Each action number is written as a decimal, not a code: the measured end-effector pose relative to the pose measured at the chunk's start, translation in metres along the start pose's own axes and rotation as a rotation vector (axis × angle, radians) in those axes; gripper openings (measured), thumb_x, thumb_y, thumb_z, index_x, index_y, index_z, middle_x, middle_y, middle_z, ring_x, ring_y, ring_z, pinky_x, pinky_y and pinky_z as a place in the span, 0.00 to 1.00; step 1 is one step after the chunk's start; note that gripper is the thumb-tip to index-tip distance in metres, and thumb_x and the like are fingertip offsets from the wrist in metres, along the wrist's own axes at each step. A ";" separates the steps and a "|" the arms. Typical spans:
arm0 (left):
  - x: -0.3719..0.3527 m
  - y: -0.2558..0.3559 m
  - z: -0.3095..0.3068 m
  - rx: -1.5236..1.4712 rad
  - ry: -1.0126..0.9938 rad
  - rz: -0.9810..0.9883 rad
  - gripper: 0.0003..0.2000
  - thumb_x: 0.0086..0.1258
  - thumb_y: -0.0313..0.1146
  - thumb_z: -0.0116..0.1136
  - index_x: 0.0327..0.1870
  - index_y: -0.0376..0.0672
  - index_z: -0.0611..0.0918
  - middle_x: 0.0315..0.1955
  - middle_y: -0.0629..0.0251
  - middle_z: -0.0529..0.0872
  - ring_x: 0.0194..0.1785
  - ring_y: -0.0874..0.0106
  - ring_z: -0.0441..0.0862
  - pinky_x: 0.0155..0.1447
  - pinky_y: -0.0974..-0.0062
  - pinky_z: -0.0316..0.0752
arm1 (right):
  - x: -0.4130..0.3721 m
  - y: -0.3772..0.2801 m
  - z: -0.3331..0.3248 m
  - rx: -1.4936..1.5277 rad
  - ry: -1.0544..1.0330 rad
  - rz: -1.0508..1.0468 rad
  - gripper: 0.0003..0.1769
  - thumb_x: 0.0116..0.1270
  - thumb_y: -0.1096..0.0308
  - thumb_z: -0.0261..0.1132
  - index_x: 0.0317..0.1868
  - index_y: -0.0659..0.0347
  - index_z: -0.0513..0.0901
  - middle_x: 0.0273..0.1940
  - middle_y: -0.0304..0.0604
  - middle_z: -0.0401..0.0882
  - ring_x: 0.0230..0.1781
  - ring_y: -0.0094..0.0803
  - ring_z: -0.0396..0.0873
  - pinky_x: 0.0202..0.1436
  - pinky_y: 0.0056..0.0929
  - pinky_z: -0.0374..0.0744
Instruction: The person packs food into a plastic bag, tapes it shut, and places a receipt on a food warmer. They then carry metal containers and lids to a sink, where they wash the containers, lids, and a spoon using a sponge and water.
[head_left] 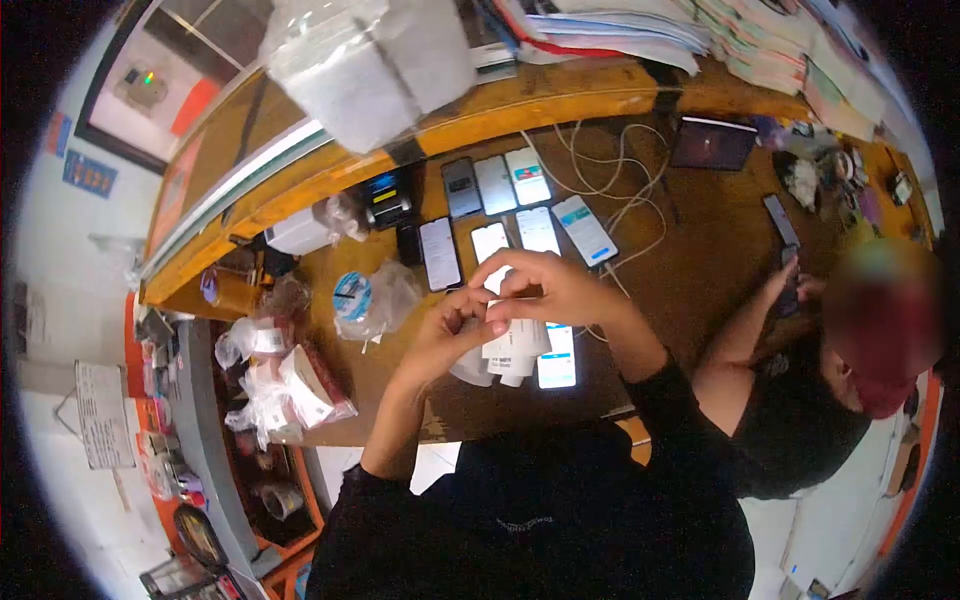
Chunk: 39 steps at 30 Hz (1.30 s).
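Above the near part of the desk, my left hand (448,328) and my right hand (548,288) meet with fingertips pinched close together. Between and just below them hangs a curled white paper strip with dark print (512,352), which looks like a strip of labels. Both hands grip its upper part, though the fingers hide the exact edge. Below my right hand lies a phone with a lit screen (557,368), partly covered by the strip and hand. Past my fingers, a white-screened phone (490,240) and another lit phone (538,230) lie flat.
Several more phones, including one at the right (586,230), lie near white cables (640,190). A plastic-wrapped roll (355,297) and bagged packets (290,385) sit at left. A wooden shelf (540,105) crosses the back. At right, another person's hand (789,280) holds a phone.
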<state>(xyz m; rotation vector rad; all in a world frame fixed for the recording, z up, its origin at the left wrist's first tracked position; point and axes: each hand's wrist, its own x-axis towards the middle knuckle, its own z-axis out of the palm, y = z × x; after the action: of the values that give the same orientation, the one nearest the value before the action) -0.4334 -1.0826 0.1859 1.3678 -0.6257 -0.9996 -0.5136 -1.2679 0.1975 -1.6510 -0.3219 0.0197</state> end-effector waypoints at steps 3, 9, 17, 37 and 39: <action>0.003 0.008 0.009 0.085 -0.099 0.078 0.08 0.60 0.26 0.62 0.39 0.39 0.77 0.34 0.69 0.79 0.39 0.81 0.74 0.45 0.83 0.66 | -0.022 -0.029 -0.004 0.149 0.077 0.082 0.22 0.58 0.73 0.66 0.52 0.64 0.70 0.33 0.38 0.80 0.36 0.20 0.77 0.38 0.20 0.75; -0.008 0.025 0.026 -0.060 0.045 0.216 0.11 0.64 0.29 0.57 0.21 0.40 0.71 0.30 0.67 0.77 0.36 0.80 0.72 0.40 0.83 0.65 | -0.061 -0.026 -0.027 0.230 0.105 -0.007 0.23 0.55 0.74 0.69 0.51 0.63 0.71 0.33 0.40 0.81 0.33 0.22 0.78 0.39 0.22 0.74; -0.042 0.029 0.019 0.170 0.133 0.205 0.04 0.62 0.28 0.61 0.31 0.39 0.79 0.28 0.71 0.81 0.32 0.84 0.75 0.37 0.85 0.67 | -0.049 -0.041 -0.035 0.231 0.432 0.040 0.16 0.60 0.70 0.64 0.49 0.62 0.73 0.35 0.39 0.80 0.35 0.22 0.78 0.36 0.20 0.78; -0.002 0.019 -0.013 0.247 0.460 0.296 0.08 0.64 0.30 0.59 0.37 0.35 0.78 0.26 0.70 0.81 0.30 0.84 0.74 0.37 0.86 0.67 | 0.185 -0.041 -0.065 -0.668 0.645 -0.460 0.09 0.54 0.78 0.64 0.37 0.62 0.79 0.34 0.46 0.81 0.36 0.35 0.80 0.40 0.32 0.74; 0.003 0.016 -0.016 0.216 0.470 0.301 0.07 0.64 0.29 0.59 0.37 0.35 0.78 0.26 0.70 0.81 0.31 0.85 0.74 0.38 0.87 0.67 | 0.197 -0.039 -0.081 -0.700 0.741 -0.515 0.09 0.54 0.78 0.64 0.37 0.62 0.78 0.34 0.46 0.81 0.36 0.36 0.80 0.40 0.32 0.75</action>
<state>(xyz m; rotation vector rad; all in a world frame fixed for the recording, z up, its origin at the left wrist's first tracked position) -0.4150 -1.0791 0.1984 1.5738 -0.5689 -0.3555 -0.3153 -1.3008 0.2793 -2.0636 -0.1734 -1.1770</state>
